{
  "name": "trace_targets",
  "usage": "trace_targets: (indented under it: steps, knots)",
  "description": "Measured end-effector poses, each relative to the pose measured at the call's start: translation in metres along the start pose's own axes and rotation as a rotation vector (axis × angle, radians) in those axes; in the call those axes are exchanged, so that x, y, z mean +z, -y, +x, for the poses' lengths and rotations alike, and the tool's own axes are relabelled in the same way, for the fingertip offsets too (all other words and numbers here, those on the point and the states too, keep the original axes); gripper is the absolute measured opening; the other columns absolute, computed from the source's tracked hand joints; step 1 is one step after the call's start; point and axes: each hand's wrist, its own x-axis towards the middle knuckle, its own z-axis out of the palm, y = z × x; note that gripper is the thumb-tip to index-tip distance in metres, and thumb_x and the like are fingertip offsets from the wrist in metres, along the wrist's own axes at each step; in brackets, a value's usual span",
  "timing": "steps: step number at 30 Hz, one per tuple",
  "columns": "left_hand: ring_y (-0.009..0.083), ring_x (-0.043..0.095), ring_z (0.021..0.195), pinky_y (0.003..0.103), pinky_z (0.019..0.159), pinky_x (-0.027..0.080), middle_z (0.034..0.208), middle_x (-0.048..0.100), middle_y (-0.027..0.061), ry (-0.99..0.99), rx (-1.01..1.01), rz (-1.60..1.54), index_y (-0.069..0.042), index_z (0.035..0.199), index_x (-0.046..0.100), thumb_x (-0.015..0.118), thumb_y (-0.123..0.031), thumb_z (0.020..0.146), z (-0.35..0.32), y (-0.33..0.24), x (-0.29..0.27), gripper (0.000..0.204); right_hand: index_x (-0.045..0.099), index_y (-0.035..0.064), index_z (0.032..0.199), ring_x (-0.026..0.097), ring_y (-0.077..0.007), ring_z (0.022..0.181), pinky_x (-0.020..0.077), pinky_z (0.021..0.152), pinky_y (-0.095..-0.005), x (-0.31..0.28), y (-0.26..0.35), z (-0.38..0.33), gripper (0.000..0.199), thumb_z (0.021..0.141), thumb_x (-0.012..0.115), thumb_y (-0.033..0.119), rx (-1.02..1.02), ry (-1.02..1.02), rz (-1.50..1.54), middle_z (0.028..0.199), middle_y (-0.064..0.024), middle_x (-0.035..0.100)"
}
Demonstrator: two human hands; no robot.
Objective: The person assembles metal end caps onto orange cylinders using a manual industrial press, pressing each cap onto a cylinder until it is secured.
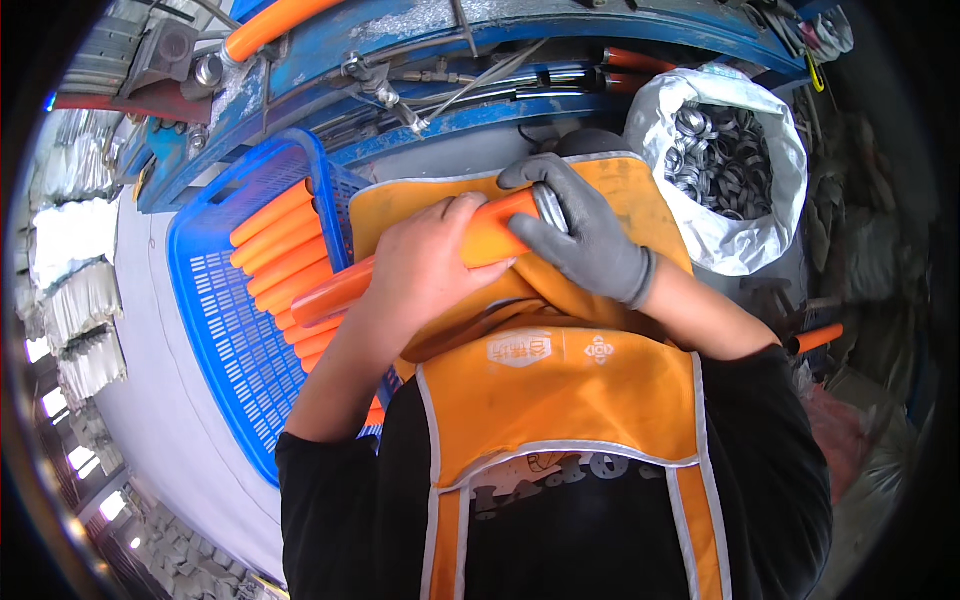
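Observation:
An orange tube lies slanted across my lap, over an orange apron. My bare left hand is wrapped round its middle, and the tube's lower left part passes over my left forearm side. At the upper right end sits a silvery metal ring. My right hand, in a dark grey glove, closes round that end, with the thumb on the tube beside the ring and the fingers on the far side. Whether the ring is fully seated cannot be made out.
On the left stands a blue plastic basket holding several orange tubes. A white sack full of metal rings stands at the right. Ahead runs a blue metal machine frame with rods and another orange tube.

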Motion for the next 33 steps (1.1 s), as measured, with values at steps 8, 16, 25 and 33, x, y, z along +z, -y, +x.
trace_targets:
  steps: [8, 16, 25, 33]
  knots:
    - [0.0297, 0.062, 0.102, 0.044, 0.088, 0.051, 0.104, 0.067, 0.0070, -0.345, 0.428, 0.091, -0.011, 0.120, 0.060, 0.084, -0.037, 0.071, -0.020, 0.002, -0.016, 0.061, 0.058, 0.0047, 0.117, 0.053, -0.0068, 0.097, 0.0451, 0.087, -0.0232, -0.067, 0.014, 0.000, 0.030, 0.092, 0.069, 0.017, 0.435, -0.025, 0.409, 0.107, -0.0004, 0.058]
    - [0.0346, 0.064, 0.094, 0.046, 0.085, 0.051, 0.106, 0.065, 0.0095, -0.316, 0.305, 0.342, -0.009, 0.120, 0.058, 0.082, -0.021, 0.067, -0.011, -0.018, -0.045, 0.060, 0.057, 0.0037, 0.118, 0.054, -0.0085, 0.102, 0.0442, 0.093, -0.0248, -0.090, 0.022, 0.002, 0.029, 0.094, 0.066, 0.019, 0.359, -0.008, 0.356, 0.109, -0.0015, 0.058]
    - [0.0363, 0.065, 0.098, 0.044, 0.083, 0.053, 0.108, 0.066, 0.0164, 0.133, -0.047, -0.009, -0.007, 0.118, 0.059, 0.074, -0.014, 0.068, -0.009, 0.014, -0.017, 0.052, 0.056, 0.0001, 0.113, 0.062, -0.0336, 0.096, 0.0485, 0.086, -0.0364, -0.074, 0.008, 0.000, 0.027, 0.093, 0.056, 0.019, -0.203, 0.062, -0.149, 0.102, -0.0179, 0.060]
    - [0.0340, 0.066, 0.096, 0.042, 0.082, 0.053, 0.104, 0.068, 0.0136, 0.064, -0.112, 0.037, -0.008, 0.114, 0.061, 0.077, -0.017, 0.066, -0.009, 0.008, 0.001, 0.051, 0.055, 0.0002, 0.105, 0.059, -0.0315, 0.086, 0.0479, 0.080, -0.0356, -0.057, -0.006, -0.011, 0.017, 0.095, 0.047, 0.012, -0.107, -0.066, -0.139, 0.095, -0.0170, 0.056]
